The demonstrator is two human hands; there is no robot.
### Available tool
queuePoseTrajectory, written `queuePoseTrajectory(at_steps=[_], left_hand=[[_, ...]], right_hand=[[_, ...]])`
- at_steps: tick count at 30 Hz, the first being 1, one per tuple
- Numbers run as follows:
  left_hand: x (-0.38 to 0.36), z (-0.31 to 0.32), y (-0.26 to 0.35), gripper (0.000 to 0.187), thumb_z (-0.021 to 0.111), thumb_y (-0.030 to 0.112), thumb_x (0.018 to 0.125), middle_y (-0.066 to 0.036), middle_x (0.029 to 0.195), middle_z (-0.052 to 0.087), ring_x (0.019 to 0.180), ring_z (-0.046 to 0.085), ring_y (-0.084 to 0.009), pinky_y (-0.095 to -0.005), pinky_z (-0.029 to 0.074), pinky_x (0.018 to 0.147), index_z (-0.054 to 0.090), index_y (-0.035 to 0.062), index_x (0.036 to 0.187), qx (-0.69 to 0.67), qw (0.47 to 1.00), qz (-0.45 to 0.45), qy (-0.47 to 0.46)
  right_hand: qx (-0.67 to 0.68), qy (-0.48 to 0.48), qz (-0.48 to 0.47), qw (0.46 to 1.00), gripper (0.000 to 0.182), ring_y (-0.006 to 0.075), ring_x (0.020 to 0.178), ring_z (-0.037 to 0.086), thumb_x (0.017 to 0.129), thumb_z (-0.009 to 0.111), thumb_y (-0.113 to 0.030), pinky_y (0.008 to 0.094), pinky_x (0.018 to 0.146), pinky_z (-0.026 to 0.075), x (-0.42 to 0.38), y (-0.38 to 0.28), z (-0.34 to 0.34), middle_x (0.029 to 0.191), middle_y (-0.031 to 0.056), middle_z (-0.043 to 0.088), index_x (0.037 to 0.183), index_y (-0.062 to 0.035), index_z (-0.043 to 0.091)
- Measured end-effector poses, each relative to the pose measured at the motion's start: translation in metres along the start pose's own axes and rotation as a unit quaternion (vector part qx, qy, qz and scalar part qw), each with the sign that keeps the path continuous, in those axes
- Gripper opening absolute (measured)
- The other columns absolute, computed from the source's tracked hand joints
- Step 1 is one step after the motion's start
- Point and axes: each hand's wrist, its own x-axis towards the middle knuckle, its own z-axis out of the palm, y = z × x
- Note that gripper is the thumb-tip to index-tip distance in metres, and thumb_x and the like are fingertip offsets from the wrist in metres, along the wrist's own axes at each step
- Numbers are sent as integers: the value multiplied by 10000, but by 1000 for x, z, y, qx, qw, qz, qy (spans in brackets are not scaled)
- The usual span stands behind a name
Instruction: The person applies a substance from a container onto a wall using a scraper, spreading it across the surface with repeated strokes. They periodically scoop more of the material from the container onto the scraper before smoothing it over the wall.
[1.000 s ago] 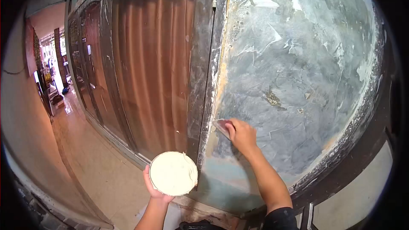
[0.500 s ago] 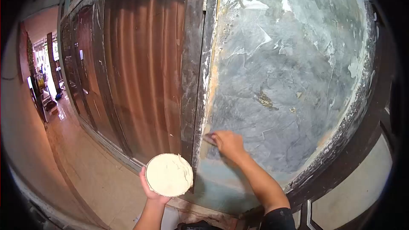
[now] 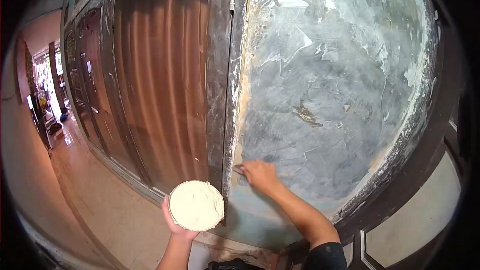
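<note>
My left hand [image 3: 176, 222] is closed around the side of a round tub [image 3: 173, 213], holding it up in front of the door frame. Pale cream putty [image 3: 196, 205] fills the tub, smooth over most of its top and ridged at the right. Against the left edge of the grey, patchy wall [image 3: 320, 85], my right hand [image 3: 260, 174] grips a small putty knife [image 3: 238, 169]. Its blade, partly hidden by my fingers, meets a tan strip along the wall's edge, beside the dark door frame [image 3: 216, 95].
Left of the wall is a glazed door panel with a brown curtain [image 3: 162, 90] behind it. A tiled walkway [image 3: 95, 185] runs back to a bright opening at the far left. Dark wooden framing [image 3: 400, 190] borders the wall at right. A chipped hole [image 3: 306, 114] marks the wall.
My right hand and the putty knife have moved slightly down along the wall's edge. The view has turned a little to the right. The tub stays in my left hand.
</note>
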Motion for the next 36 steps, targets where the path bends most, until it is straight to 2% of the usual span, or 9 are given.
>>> queuePoseTrajectory(at_steps=[4,9,12,16,20,26,30,32,36], left_hand=[[2,-7,2,842,332,714,992,-173,1502,570,1337,570,-407,-604,463,1110,533,74,1500,-4,1000,-5,0],[0,-6,3,861,317,719,976,-175,1505,554,1337,561,-413,-589,471,1109,522,64,1496,-13,1000,-3,9],[-2,-10,2,864,313,721,976,-175,1505,555,1335,564,-410,-588,476,1104,519,64,1498,-10,1000,3,28],[-4,-11,4,831,332,710,997,-170,1504,571,1339,568,-408,-595,459,1116,537,81,1501,-8,1000,3,-12],[-5,-12,5,826,339,707,996,-170,1496,579,1332,575,-409,-593,467,1109,547,79,1492,0,1000,14,26],[-9,-13,7,861,328,713,979,-172,1505,559,1349,558,-402,-572,472,1118,515,58,1504,-15,1000,9,2],[-10,-12,7,855,329,713,980,-169,1504,558,1338,564,-398,-570,480,1110,522,59,1497,-38,999,24,18],[-11,-9,8,843,345,707,979,-171,1495,565,1325,573,-395,-568,485,1104,531,62,1488,-3,998,25,49],[-6,-9,5,835,351,700,993,-172,1506,565,1327,578,-399,-579,462,1122,525,60,1500,-2,1000,10,24]], right_hand=[[-47,-71,13,996,168,324,797,727,995,611,-264,487,641,570,12,3,1,875,94,756,981,-139,723],[18,167,61,984,176,346,783,716,972,682,-290,464,642,556,47,2,-57,891,100,759,965,-129,753],[37,172,8,984,155,354,794,705,991,644,-282,505,634,546,34,6,-40,883,96,743,995,-148,721],[-31,-59,-19,998,151,346,808,716,1003,598,-250,495,622,548,-7,0,9,874,90,741,981,-157,716],[-63,-76,-29,995,171,356,812,716,1009,567,-226,499,629,553,-4,13,15,882,98,745,1005,-169,729],[18,180,92,979,197,358,803,716,960,688,-293,475,664,554,41,9,-71,884,121,753,1009,-121,772],[38,109,20,993,183,357,795,707,980,658,-304,493,647,544,8,5,-23,877,117,742,1012,-143,739],[-9,-89,7,996,190,360,816,710,987,646,-307,497,656,545,-12,3,10,873,118,738,997,-137,729],[-12,-59,31,998,201,367,833,710,995,633,-310,503,669,545,15,10,1,882,121,735,975,-130,721]])
